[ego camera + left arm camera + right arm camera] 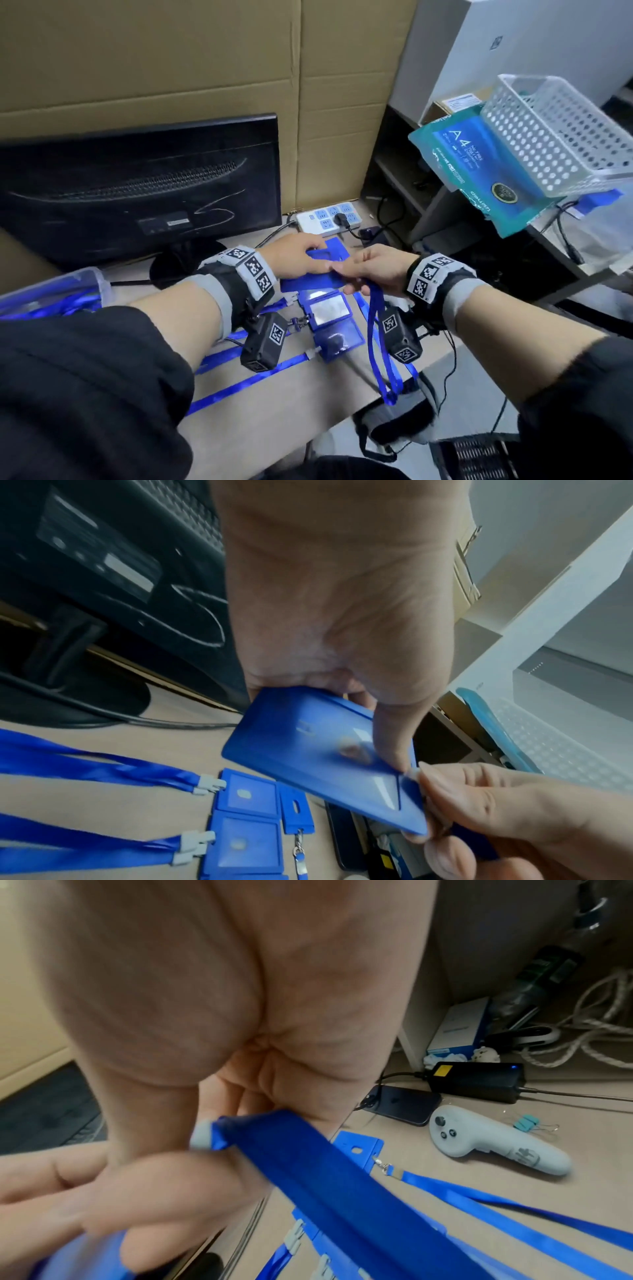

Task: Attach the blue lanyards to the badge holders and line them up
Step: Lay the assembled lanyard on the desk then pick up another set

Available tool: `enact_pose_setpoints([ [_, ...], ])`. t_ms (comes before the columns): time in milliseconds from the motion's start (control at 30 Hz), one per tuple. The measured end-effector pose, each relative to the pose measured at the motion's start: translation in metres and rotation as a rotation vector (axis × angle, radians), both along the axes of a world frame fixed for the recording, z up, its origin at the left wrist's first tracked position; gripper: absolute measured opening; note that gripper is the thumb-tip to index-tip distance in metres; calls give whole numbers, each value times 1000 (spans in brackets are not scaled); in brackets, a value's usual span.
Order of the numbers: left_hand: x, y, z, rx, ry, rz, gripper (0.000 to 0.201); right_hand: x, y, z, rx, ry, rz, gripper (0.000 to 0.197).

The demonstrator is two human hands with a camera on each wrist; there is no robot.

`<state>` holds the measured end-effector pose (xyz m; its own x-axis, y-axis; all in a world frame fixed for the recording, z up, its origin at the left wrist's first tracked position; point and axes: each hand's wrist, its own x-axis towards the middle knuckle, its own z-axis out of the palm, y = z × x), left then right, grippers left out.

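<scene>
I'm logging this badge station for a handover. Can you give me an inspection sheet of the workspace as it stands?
Surface: tan desk, partly covered.
Job's things: finished badge holders with lanyards lined up; one loose badge holder and hanging lanyard held above them.
Clutter: grey controller, phone, binder clips.
Grippers: left hand grips the loose holder; right hand holds the hanging lanyard's clip end.
Cables: power strip with plug; black adapter.
Surroundings: monitor, cardboard, white basket.

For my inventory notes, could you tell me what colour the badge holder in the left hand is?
Blue, a solid shade; the badge holder held by the left hand shows best in the left wrist view.
</scene>
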<state>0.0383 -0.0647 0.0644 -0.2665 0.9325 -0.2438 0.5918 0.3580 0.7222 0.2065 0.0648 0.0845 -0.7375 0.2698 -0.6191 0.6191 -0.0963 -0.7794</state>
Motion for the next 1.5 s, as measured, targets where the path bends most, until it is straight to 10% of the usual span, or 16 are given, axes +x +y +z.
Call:
enact_pose_setpoints([
  [433,-30,-162,41,-58,-315,258,31,-71,-102,20,-232,147,278,15],
  [800,-36,-238,48,-186,-801,470,25,-115,-163,37,-10,141,641,20],
  [867,-38,-242,46,-136,-901,505,48,-118,-164,36,-94,146,609,11],
  [1067,-35,-239,48,-90,-1034,633,33,-119,-159,48,-146,267,558,10],
  [1367,-16,-219,48,164,-1298,527,30,-137,-153,70,-495,392,-5,13],
  [1500,-8,-215,56,215,-1271,652,29,-152,-135,54,-277,423,-193,15],
])
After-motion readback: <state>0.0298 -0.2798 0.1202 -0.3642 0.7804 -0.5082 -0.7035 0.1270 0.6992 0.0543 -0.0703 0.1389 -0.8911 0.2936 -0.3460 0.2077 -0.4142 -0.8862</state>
